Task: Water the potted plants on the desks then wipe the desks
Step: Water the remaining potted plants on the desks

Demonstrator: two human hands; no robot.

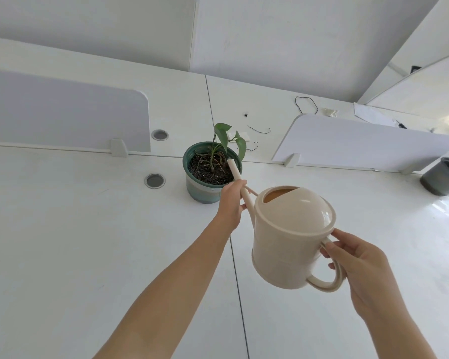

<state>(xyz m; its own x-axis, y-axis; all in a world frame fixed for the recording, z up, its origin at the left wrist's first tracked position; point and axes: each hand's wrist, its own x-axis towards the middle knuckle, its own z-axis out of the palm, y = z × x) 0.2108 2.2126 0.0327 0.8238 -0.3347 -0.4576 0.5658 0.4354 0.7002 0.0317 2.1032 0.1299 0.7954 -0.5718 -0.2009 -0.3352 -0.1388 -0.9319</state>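
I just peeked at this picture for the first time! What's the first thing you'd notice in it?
First, the big cream watering can in the middle, held up over the white desk: the right hand holds its handle and the left hand steadies its long spout. Next, the spout tip reaches over the dark soil of a green pot with a small leafy plant, just behind the can.

two white divider panels [62, 110] [360, 141] stand upright, two round cable grommets [154, 180] [160, 135] nearby, thin black cords [306, 104] behind.
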